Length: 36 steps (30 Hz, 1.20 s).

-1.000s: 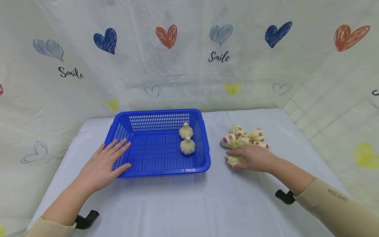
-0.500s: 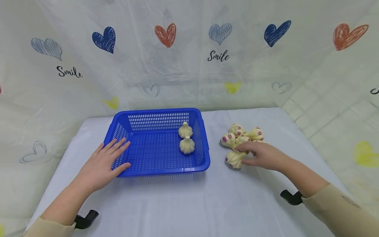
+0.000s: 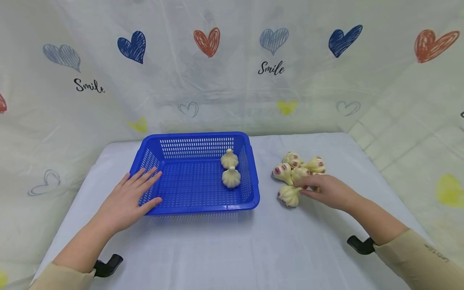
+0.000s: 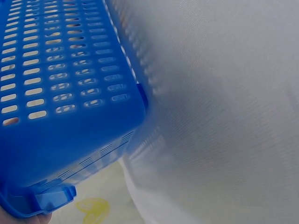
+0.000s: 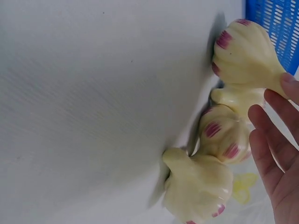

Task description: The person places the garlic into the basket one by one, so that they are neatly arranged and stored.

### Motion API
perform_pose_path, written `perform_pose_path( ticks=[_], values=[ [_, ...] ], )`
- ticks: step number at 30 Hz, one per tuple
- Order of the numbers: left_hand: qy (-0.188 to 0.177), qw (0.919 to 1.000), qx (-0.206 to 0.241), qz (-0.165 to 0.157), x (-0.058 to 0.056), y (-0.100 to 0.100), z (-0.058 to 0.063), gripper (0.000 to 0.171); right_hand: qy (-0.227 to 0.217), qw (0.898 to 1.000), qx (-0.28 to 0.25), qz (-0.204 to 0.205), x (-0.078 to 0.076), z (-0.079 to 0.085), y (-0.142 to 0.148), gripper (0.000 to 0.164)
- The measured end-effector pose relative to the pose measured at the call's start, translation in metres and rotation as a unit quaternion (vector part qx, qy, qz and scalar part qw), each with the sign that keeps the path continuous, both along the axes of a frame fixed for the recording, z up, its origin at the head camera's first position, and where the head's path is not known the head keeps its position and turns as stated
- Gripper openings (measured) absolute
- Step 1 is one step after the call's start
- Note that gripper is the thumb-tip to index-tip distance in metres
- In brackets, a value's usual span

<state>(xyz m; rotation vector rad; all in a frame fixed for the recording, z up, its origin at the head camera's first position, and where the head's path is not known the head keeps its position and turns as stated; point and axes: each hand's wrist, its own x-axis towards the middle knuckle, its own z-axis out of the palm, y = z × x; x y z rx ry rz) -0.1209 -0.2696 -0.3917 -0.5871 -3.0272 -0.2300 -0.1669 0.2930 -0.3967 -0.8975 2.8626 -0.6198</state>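
Observation:
In the head view my right hand [image 3: 328,191] pinches the stem of the nearest garlic bulb [image 3: 289,196] between thumb and forefinger. The right wrist view shows this same garlic bulb [image 5: 245,53], cream with purple streaks, its neck at my thumb and finger [image 5: 280,100]. More garlic bulbs [image 3: 300,173] lie bunched just behind it on the cloth. My left hand [image 3: 125,201] lies with straight, spread fingers over the left rim of a blue plastic basket [image 3: 203,209]. Inside, two plain cream garlic bulbs [image 3: 230,177] sit near the basket's right wall.
A white cloth [image 3: 203,249] covers the table. Behind it hangs a pale sheet [image 3: 232,80] printed with hearts and the word Smile. The basket's slotted side [image 4: 60,70] fills much of the left wrist view.
My right hand has drawn back from over the nearest garlic bulb to its stem, which it now pinches; the bulb has turned slightly. The left hand stays on the basket.

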Motion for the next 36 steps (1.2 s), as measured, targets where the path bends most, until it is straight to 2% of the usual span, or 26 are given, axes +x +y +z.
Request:
perform_pose_path(
  ticks=[6, 10, 14, 21, 27, 36],
  values=[
    [0.000, 1.0000, 0.001, -0.004, -0.001, 0.001, 0.001, 0.076, -0.001, 1.000, 0.012, -0.008, 0.000, 0.003, -0.003, 0.024],
    [-0.001, 1.0000, 0.000, -0.004, -0.002, 0.001, 0.001, 0.076, 0.024, 1.000, 0.003, -0.005, -0.001, 0.009, -0.007, 0.024],
    [-0.004, 1.0000, -0.002, -0.002, -0.002, 0.002, 0.002, 0.076, 0.054, 0.998, -0.017, -0.006, -0.003, 0.024, -0.011, 0.026],
    [-0.007, 1.0000, -0.004, 0.000, -0.001, 0.001, 0.002, 0.077, 0.121, 0.991, -0.058, 0.023, -0.011, 0.054, -0.021, 0.030],
    [-0.011, 0.9999, -0.007, 0.001, 0.000, 0.001, 0.003, 0.078, 0.140, 0.987, -0.067, 0.047, -0.019, 0.071, -0.034, 0.031],
    [-0.015, 0.9998, -0.013, 0.003, -0.001, 0.000, 0.002, 0.078, 0.136, 0.985, -0.075, 0.078, -0.028, 0.089, -0.074, 0.032]
  ],
)
